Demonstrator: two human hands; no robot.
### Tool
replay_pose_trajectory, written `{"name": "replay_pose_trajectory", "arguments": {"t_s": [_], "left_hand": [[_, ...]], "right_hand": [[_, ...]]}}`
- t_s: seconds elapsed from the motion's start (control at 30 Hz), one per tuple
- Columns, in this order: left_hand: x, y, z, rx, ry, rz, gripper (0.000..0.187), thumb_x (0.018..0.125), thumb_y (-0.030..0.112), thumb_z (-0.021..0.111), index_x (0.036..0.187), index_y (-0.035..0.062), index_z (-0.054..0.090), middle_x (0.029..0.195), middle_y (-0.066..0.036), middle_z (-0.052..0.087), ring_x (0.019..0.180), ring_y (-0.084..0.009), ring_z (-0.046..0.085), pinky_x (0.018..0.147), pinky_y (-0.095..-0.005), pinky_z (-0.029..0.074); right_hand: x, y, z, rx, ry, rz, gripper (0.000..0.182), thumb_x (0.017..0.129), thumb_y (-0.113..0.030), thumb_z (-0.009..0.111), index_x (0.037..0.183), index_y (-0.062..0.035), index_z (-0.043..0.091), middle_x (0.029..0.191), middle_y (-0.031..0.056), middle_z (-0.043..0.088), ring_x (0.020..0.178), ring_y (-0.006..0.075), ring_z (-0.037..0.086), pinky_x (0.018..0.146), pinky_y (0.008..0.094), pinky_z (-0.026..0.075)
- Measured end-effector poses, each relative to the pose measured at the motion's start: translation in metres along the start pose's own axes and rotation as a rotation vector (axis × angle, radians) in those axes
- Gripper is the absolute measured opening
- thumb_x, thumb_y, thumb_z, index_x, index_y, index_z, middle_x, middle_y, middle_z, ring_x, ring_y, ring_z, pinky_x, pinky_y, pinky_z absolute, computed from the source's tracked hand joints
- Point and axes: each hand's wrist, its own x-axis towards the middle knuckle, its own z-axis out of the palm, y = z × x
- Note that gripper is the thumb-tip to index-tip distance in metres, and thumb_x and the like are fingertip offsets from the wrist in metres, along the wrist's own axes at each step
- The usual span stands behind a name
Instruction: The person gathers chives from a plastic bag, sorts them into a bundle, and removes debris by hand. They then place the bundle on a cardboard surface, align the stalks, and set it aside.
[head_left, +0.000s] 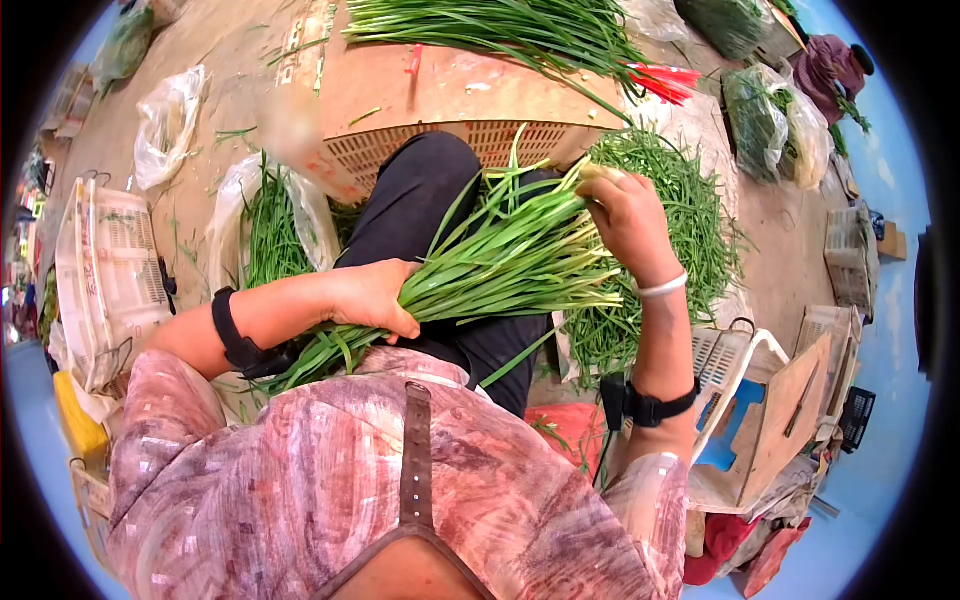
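A thick bunch of long green stalks (500, 250) lies across my lap, its pale ends pointing right. My left hand (378, 298) is wrapped round the leafy part of the bunch, with the thumb on top. At the pale ends, my right hand (622, 205) has its fingers pinched together around some stalk ends near the upper edge of the bunch. A large loose pile of green stalks (650, 250) spreads on the floor behind and beside my right hand.
In front of my knees stands a crate topped with cardboard (480, 88), bearing more green stalks (500, 25) and red ties (665, 82). A plastic bag of greens (275, 225) is at the left. Crates (110, 270) and a wooden board (790, 420) flank me.
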Motion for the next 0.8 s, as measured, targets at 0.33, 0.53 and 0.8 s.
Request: {"name": "replay_pose_trajectory", "arguments": {"t_s": [0.33,0.53,0.8], "left_hand": [[0.005,0.006,-0.001,0.135,-0.041,-0.045,0.029,0.071,0.001,0.062,0.098,-0.0017,0.051,0.074,-0.008,0.059,0.056,-0.0130,0.054,0.052,-0.0268,0.046],[0.007,0.012,0.005,0.291,-0.005,-0.051,0.039,0.070,0.003,0.057,0.107,-0.0037,0.048,0.068,-0.010,0.057,0.058,-0.0172,0.056,0.056,-0.0310,0.046],[0.008,0.016,0.011,0.526,0.043,0.055,0.040,0.070,0.006,0.056,0.108,-0.0036,0.048,0.081,-0.017,0.061,0.074,-0.0267,0.061,0.068,-0.0349,0.048]], "right_hand": [[-0.027,0.002,-0.012,0.079,-0.136,0.225,0.015,0.075,-0.008,0.056,0.089,-0.0072,0.063,0.083,0.0123,0.061,0.076,0.0325,0.059,0.065,0.0414,0.048],[0.014,-0.005,-0.011,0.085,0.020,0.195,0.018,0.078,-0.010,0.055,0.096,-0.0066,0.060,0.087,0.0142,0.060,0.077,0.0332,0.059,0.067,0.0410,0.048],[0.072,0.023,0.048,0.334,-0.342,-0.029,0.039,0.071,0.000,0.049,0.109,-0.0050,0.057,0.103,0.0160,0.061,0.097,0.0338,0.057,0.086,0.0396,0.044]]}}
